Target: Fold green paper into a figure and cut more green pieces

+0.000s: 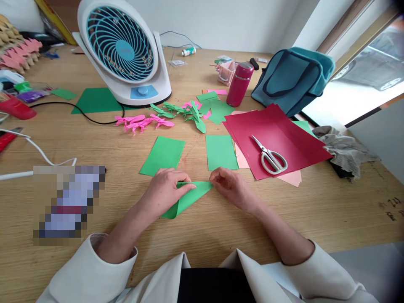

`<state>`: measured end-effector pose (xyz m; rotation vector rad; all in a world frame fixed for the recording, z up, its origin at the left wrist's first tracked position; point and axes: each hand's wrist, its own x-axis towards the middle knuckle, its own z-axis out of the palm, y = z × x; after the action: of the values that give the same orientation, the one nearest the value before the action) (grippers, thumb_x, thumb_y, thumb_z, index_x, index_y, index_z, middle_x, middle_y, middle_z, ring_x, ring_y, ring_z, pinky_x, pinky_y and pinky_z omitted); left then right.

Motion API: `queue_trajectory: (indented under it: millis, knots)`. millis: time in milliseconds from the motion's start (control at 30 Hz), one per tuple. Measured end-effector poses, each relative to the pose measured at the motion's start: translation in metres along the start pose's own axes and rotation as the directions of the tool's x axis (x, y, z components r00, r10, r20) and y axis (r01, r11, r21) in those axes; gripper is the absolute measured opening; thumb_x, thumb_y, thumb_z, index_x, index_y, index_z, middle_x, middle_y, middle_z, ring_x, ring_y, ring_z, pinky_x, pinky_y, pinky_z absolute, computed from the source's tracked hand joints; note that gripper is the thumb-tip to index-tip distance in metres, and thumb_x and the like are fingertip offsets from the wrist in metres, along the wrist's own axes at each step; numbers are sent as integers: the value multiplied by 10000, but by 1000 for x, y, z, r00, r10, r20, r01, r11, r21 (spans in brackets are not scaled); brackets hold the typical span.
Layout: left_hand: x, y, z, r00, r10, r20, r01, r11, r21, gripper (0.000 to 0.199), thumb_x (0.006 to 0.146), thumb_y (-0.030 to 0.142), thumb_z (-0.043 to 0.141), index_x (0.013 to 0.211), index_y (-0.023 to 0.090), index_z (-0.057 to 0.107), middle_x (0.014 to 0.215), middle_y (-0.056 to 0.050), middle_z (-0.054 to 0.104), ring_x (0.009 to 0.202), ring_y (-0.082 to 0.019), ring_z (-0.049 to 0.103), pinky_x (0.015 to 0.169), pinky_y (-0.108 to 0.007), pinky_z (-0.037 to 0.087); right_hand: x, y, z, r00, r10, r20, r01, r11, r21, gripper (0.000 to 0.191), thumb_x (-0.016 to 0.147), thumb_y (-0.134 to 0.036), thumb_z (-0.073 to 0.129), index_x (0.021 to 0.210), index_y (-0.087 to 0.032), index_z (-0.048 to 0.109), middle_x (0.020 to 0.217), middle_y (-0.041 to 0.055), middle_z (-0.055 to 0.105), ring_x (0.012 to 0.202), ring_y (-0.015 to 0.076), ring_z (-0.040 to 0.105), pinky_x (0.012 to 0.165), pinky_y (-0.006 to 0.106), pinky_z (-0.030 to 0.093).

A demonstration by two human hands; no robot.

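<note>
A sheet of green paper (192, 195) is bent over on itself between my two hands, low over the front of the table. My left hand (167, 187) pinches its upper left part, thumb on top. At the right corner, my right hand (232, 187) has its fingertips closed on the paper. Just beyond my hands lie two flat green sheets, one on the left (164, 155) and one on the right (221, 152). White-handled scissors (272, 159) rest on dark red paper (246, 130) to the right.
Pink folded paper figures (142, 123) and green folded ones (196, 118) lie farther back. Behind them stand a white fan (126, 54), a red flask (240, 84) and a teal bag (290, 80). A blurred-out phone-like object (71, 202) lies at left, near a white cable (47, 158).
</note>
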<state>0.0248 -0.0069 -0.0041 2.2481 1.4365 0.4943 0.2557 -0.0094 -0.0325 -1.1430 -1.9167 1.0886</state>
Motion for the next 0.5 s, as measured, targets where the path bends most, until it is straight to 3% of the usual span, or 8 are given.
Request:
queue_trajectory:
  millis: [200,333,500]
  knots:
    - [1,-8,11,999,-14,37,9,992,123,162,813,339,722,712,234,652,725,21,720,708,-199,629,685,-330,383,-1,8,1,981,-144,126,176,937,-301,264,885,-27,476,951,-199,666,868,45,638,820,178,558,769,302,418]
    - [0,-13,18,999,0,43,-9,974,226,187,822,369,726,740,223,645,754,5,713,738,-212,624,719,-352,365,-2,9,1,972,-177,152,222,902,-371,280,882,-19,484,967,-196,685,849,54,609,807,188,542,759,303,421]
    - [1,-12,19,993,-81,81,53,953,300,216,818,400,737,774,210,643,847,-18,680,855,-248,611,764,-374,365,-3,7,2,973,-168,161,220,888,-403,292,879,-9,476,978,-184,687,845,55,587,807,190,533,758,302,421]
